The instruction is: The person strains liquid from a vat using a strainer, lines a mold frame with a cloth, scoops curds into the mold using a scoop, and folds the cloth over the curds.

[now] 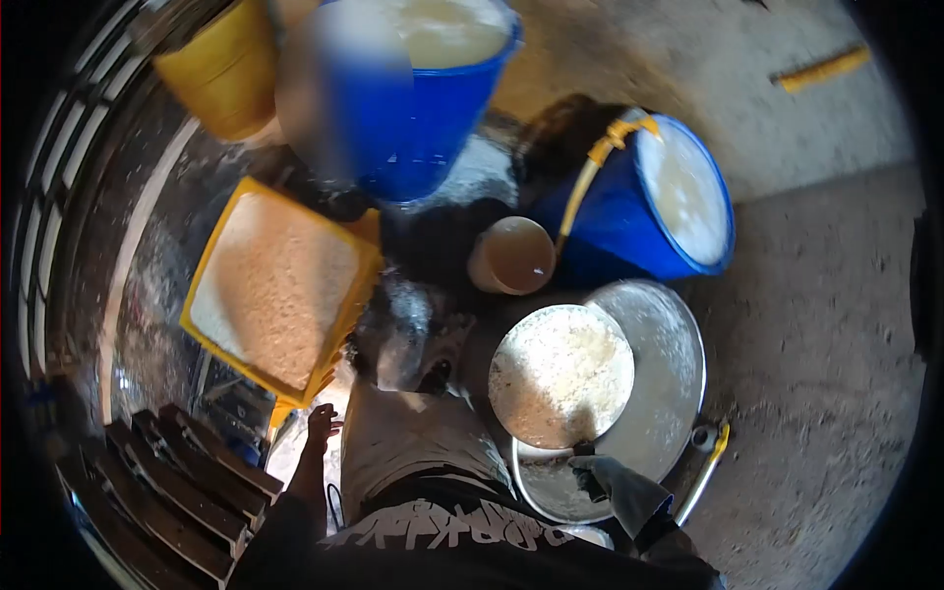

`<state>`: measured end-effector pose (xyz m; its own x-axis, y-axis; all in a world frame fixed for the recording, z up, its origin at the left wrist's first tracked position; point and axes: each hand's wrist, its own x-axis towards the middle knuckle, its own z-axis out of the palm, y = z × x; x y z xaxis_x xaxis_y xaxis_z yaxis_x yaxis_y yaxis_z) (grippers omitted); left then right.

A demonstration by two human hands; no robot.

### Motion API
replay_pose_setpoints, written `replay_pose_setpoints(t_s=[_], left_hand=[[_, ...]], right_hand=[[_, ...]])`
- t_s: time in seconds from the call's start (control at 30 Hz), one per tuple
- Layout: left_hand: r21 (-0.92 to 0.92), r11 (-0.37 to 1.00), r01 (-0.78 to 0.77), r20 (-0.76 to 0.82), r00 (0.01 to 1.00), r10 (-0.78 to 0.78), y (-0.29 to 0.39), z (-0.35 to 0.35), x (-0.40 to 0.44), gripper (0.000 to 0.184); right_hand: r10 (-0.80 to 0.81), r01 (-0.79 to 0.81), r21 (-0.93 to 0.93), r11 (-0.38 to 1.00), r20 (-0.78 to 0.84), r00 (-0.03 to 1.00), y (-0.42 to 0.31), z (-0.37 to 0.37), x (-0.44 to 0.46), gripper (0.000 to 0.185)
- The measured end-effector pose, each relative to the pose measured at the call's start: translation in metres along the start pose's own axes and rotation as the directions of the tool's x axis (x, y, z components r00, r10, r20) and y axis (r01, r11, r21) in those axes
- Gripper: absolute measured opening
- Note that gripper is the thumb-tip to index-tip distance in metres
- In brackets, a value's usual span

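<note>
Round pan (pixel 493 388) full of white, lumpy stuff (pixel 561 369) is just right of the middle of the frame, held by the right hand (pixel 602 482).

The right hand wears a dark grey glove, and its grip is closed around the pan's short black handle (pixel 584 449). The pan covers part of a big, round, silver metal basin (pixel 669 383); I cannot tell if they touch. The bare left hand (pixel 323 423) is at the lower left, its grip loose and open, with nothing seen in it. It is near the bottom corner of a yellow plastic crate (pixel 348 315) filled with pale stuff (pixel 280 285). A small, round, tan tub (pixel 480 264) is near a blue plastic barrel (pixel 600 221) at the upper right.
</note>
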<state>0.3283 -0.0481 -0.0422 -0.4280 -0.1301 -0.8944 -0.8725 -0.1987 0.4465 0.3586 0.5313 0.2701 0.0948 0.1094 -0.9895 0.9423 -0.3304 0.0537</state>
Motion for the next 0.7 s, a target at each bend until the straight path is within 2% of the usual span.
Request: replay_pose_setpoints(t_s=[0.03,0.07,0.13,0.2,0.27,0.3,0.33,0.4,0.47,0.57,0.7], left_hand=[[-0.031,1.0,-0.002,-0.023,1.0,0.001,-0.003,-0.014,0.001,0.039],[-0.061,0.998,0.026,-0.058,0.998,-0.03,-0.005,-0.028,0.002,0.039],[-0.129,0.992,0.012,-0.096,0.995,-0.025,-0.009,-0.058,0.002,0.038],[-0.187,0.982,-0.015,-0.137,0.99,-0.011,-0.012,-0.088,0.002,0.037],[-0.197,0.98,-0.003,-0.189,0.981,-0.035,-0.008,-0.113,-0.001,0.037],[-0.219,0.976,-0.021,-0.215,0.976,-0.027,-0.009,-0.125,0.0,0.037],[-0.235,0.971,-0.037,-0.235,0.972,-0.02,-0.011,-0.133,0.001,0.037],[-0.247,0.969,-0.005,-0.27,0.961,-0.064,-0.002,-0.143,-0.005,0.035],[-0.266,0.964,0.002,-0.271,0.959,-0.077,0.0,-0.153,-0.005,0.036],[-0.306,0.95,-0.054,-0.249,0.968,-0.026,0.01,-0.16,-0.015,0.038],[-0.337,0.941,-0.029,-0.286,0.955,-0.073,0.013,-0.163,-0.026,0.041]], right_hand=[[-0.017,0.018,-0.096,0.995,0.006,1.0,-0.005,0.018,0.006,0.018],[0.038,-0.035,-0.043,0.998,0.074,0.997,-0.007,0.031,0.025,0.019],[0.093,-0.08,-0.127,0.989,0.102,0.99,-0.026,0.095,0.024,0.018],[-0.003,0.031,-0.183,0.983,0.155,0.988,-0.046,0.188,-0.007,0.018],[0.01,0.061,-0.25,0.966,0.275,0.961,-0.061,0.259,0.007,0.017],[0.096,0.026,-0.307,0.951,0.376,0.922,-0.065,0.281,0.052,0.016],[0.067,0.068,-0.283,0.957,0.441,0.895,-0.064,0.307,0.092,0.016],[0.112,0.105,-0.418,0.902,0.461,0.88,-0.073,0.369,0.153,0.016],[0.156,0.124,-0.467,0.875,0.515,0.843,-0.084,0.438,0.169,0.016],[0.207,0.141,-0.508,0.85,0.566,0.798,-0.096,0.524,0.187,0.016],[0.181,0.178,-0.503,0.846,0.585,0.791,-0.112,0.599,0.18,0.018]])
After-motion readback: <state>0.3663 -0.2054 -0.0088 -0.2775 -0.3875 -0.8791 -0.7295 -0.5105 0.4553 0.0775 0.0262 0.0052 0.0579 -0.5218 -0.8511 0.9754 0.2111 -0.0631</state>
